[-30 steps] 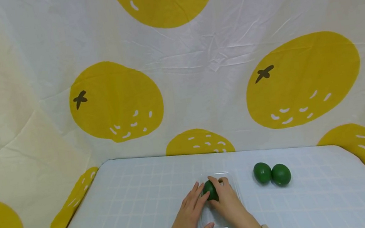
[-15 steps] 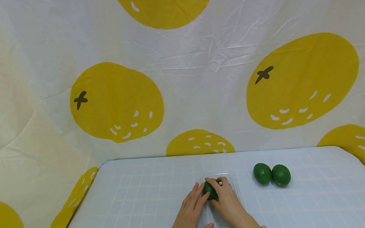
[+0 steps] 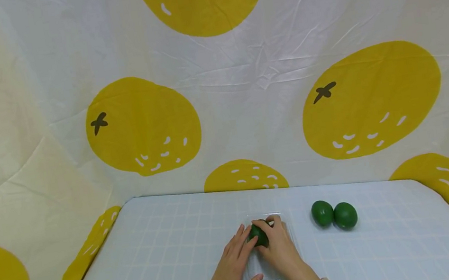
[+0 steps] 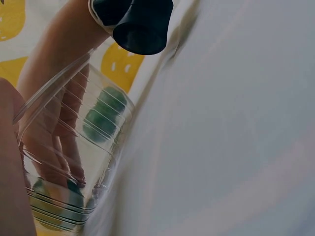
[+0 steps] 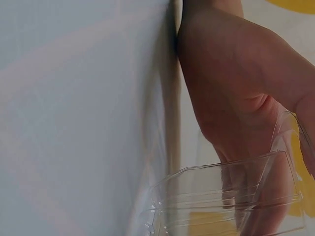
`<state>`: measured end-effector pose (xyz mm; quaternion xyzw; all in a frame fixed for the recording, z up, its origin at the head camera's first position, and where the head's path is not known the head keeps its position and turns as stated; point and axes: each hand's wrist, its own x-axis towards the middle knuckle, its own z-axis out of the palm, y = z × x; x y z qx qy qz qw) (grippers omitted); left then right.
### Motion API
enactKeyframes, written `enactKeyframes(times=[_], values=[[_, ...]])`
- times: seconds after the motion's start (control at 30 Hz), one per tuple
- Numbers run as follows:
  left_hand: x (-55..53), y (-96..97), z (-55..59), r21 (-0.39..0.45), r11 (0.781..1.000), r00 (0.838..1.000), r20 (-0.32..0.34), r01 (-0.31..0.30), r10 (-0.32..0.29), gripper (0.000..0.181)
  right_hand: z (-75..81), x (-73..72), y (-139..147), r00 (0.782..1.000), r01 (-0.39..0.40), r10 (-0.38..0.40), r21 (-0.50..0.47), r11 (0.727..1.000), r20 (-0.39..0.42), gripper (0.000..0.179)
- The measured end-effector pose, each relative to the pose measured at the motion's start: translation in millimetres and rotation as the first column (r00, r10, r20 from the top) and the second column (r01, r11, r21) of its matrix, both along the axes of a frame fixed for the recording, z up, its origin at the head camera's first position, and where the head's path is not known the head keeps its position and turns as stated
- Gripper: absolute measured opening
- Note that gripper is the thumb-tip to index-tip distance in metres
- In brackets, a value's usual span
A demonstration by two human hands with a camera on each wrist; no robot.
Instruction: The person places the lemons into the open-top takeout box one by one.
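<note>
A clear plastic box lies on the table. My right hand reaches into its far end and holds a dark green, egg-shaped fruit between curled fingers and thumb. My left hand rests along the box's left side with its fingers stretched out, fingertips close to the fruit. Through the box's ribbed wall in the left wrist view, the right hand points down to the held fruit. The left hand shows beside the clear box in the right wrist view.
Two more green fruits lie side by side on the table to the right of the box. A pale blue checked cloth covers the table. White fabric with yellow fruit prints hangs behind and to the left.
The right hand's fingers shift slightly left over the held fruit. The left hand, box and two other fruits stay in place.
</note>
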<state>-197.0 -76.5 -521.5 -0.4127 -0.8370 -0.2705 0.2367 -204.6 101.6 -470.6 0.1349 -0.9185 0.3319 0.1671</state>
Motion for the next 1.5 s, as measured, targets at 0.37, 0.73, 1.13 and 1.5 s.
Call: enactKeyframes(times=[0.37,0.73,1.13,1.5], values=[[0.8,-0.4,0.9,0.003,1.0,1.0,0.003,-0.004,0.004,0.072,0.2,-1.8,-1,0.999,0.009,-0.009,0.005,1.0,-0.047,0.05],[3.2,0.0,2.6,-0.008,1.0,1.0,0.007,-0.011,0.011,0.069,9.5,4.4,4,0.999,0.036,-0.036,0.006,0.999,0.022,0.052],[3.1,-0.3,4.4,-0.031,0.999,0.999,0.004,-0.042,0.042,0.072,29.6,15.8,28,0.998,0.035,-0.036,-0.025,0.999,-0.053,0.052],[4.9,-1.4,4.1,-0.074,0.996,0.996,0.065,-0.055,0.06,0.073,39.0,20.4,100,0.96,0.13,-0.145,-0.077,0.988,-0.239,0.051]])
